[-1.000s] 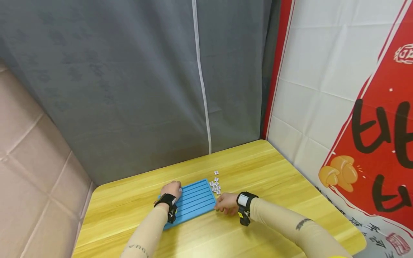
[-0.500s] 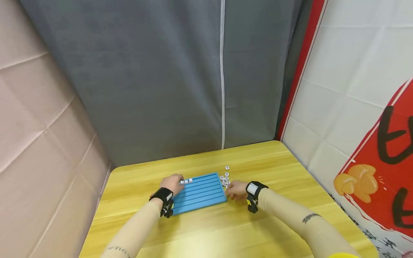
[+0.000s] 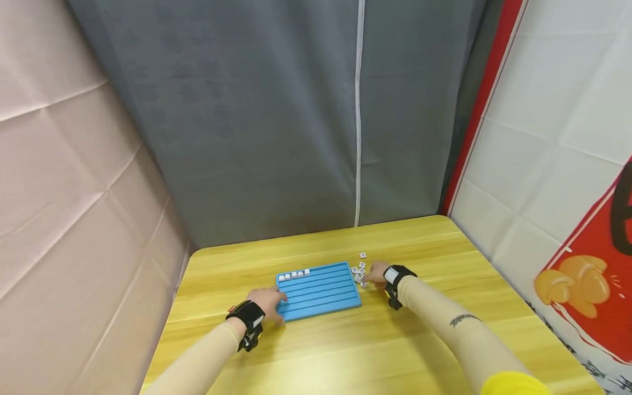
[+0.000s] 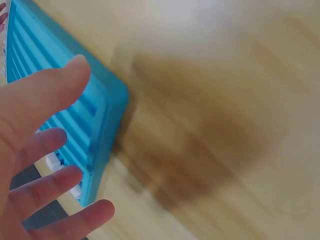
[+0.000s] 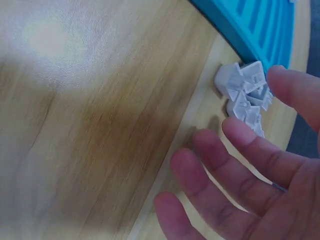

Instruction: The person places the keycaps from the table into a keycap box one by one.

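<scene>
The blue ridged tray (image 3: 323, 293) lies on the table with several white keycaps (image 3: 294, 275) in a row along its far-left groove. At the tray's left side is my left hand (image 3: 267, 303), its thumb (image 4: 60, 85) over the edge and its fingers spread, holding nothing. My right hand (image 3: 378, 272) reaches down beside a small cluster of loose white keycaps (image 3: 357, 278) at the tray's right edge. In the right wrist view, these keycaps (image 5: 242, 92) show hollow undersides. The right thumb and fingers are apart there, with no keycap between them.
One separate keycap (image 3: 362, 255) lies farther back on the wooden table (image 3: 237, 263). A grey curtain (image 3: 271, 137) hangs behind the table. Cloth walls stand at the left and right, the right one (image 3: 533, 142) white with red print.
My left hand has drawn back from the row of keycaps to the tray's near-left side, uncovering the row. My right hand has shifted from the tray's near-right corner toward the loose keycaps. The head view has turned left.
</scene>
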Available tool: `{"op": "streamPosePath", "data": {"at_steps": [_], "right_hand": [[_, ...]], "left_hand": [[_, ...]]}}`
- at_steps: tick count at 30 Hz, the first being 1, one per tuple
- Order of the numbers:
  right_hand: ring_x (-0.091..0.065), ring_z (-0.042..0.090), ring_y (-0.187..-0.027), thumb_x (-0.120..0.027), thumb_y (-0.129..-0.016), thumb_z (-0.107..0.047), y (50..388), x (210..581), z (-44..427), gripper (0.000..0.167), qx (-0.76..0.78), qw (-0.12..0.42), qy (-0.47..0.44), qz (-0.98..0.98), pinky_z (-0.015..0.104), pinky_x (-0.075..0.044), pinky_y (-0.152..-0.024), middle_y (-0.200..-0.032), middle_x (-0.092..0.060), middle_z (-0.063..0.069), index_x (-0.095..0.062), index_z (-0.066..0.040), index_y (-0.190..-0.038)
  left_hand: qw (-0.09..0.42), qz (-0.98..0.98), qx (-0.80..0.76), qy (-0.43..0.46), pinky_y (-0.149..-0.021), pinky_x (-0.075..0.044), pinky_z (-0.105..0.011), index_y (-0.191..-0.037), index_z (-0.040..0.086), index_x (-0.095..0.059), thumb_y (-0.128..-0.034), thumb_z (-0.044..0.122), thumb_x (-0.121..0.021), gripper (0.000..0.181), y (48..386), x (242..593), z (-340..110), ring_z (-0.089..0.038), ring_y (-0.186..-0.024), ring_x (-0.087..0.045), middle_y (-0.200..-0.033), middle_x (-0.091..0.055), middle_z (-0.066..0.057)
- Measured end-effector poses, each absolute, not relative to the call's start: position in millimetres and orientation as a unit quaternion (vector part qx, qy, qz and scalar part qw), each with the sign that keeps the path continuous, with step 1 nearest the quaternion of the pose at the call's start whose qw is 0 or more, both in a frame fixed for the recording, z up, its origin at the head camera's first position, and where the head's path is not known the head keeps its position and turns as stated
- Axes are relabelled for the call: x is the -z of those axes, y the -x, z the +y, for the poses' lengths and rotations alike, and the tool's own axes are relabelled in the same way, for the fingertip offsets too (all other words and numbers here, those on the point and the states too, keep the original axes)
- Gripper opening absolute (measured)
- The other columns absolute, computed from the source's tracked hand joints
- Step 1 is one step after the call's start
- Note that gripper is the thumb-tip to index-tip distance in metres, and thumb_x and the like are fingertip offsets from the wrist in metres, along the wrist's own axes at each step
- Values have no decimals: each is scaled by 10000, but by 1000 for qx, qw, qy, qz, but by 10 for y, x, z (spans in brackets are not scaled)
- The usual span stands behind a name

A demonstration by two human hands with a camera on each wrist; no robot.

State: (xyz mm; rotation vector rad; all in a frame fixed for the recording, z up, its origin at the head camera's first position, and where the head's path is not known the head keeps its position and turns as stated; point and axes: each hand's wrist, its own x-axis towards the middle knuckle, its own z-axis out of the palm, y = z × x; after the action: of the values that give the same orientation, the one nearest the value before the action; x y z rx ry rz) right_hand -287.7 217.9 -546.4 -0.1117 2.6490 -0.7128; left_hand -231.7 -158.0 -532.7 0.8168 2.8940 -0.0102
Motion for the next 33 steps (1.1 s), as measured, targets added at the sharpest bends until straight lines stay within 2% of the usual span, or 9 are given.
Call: {"op": "streamPosePath", "data": {"at_steps": [4, 8, 12, 15, 18, 24, 26, 29, 33], "right_hand": [[-315, 106, -461, -735, -809, -348, 2879, 5439, 2097, 500, 224, 173, 35, 959, 239, -274, -469, -505, -312, -50, -368, -158, -528], [-410, 160, -561, -767, -788, -324, 2855, 5407, 2042, 381, 225, 165, 11, 960, 271, -329, -521, -611, -428, 6, -492, -100, -649], [-455, 178, -624, -776, -790, -291, 2844, 5420, 2000, 312, 224, 160, -1, 961, 283, -360, -562, -699, -497, 41, -577, -51, -780], [-480, 185, -635, -784, -792, -267, 2835, 5428, 1967, 285, 220, 159, -2, 963, 291, -381, -572, -722, -523, 46, -603, -47, -797], [-501, 203, -662, -787, -793, -258, 2819, 5418, 1923, 277, 209, 151, 5, 966, 310, -398, -593, -746, -542, 53, -603, -52, -818], [-504, 213, -680, -793, -787, -271, 2776, 5457, 1897, 318, 187, 133, 19, 973, 326, -409, -611, -765, -548, 58, -626, -23, -895], [-512, 212, -675, -794, -787, -283, 2774, 5472, 1900, 328, 189, 132, 15, 973, 324, -416, -608, -760, -561, 58, -640, -15, -896], [-509, 210, -670, -795, -780, -309, 2765, 5488, 1897, 343, 190, 126, 9, 974, 322, -410, -602, -752, -559, 52, -642, -21, -885], [-499, 203, -632, -797, -764, -337, 2753, 5501, 1887, 342, 162, 107, 20, 981, 327, -403, -571, -703, -549, 38, -620, -46, -805]], "left_hand": [[66, 961, -10, -270, -664, -514, -426, -1191, 214, -672, -631, 499, -863, 656, 2271, 5388, -1618, -245, -869, -636, -1137, -606, -53], [57, 956, -30, -287, -639, -517, -412, -1247, 202, -640, -649, 415, -876, 677, 2270, 5439, -1610, -239, -873, -637, -1147, -594, -61], [49, 952, -30, -301, -684, -532, -415, -1248, 206, -640, -688, 353, -867, 622, 2289, 5477, -1597, -244, -913, -640, -1171, -591, -66], [58, 950, -31, -304, -748, -534, -430, -1217, 210, -660, -714, 315, -853, 549, 2300, 5499, -1598, -262, -978, -638, -1211, -593, -76], [53, 948, -34, -311, -735, -534, -407, -1172, 202, -684, -716, 284, -852, 493, 2310, 5524, -1608, -242, -951, -639, -1152, -607, -52], [39, 946, -27, -320, -629, -506, -351, -1116, 183, -703, -702, 230, -847, 441, 2298, 5486, -1566, -178, -824, -617, -972, -596, 7], [51, 947, -23, -316, -637, -510, -367, -1121, 182, -702, -706, 242, -844, 443, 2293, 5431, -1543, -191, -846, -622, -983, -605, -2], [73, 949, -17, -307, -690, -526, -405, -1142, 189, -698, -716, 258, -832, 451, 2303, 5380, -1529, -236, -960, -635, -1087, -634, -32], [103, 949, -29, -298, -770, -528, -421, -1153, 185, -706, -728, 265, -821, 448, 2342, 5319, -1510, -259, -1056, -619, -1166, -650, -42]]}}
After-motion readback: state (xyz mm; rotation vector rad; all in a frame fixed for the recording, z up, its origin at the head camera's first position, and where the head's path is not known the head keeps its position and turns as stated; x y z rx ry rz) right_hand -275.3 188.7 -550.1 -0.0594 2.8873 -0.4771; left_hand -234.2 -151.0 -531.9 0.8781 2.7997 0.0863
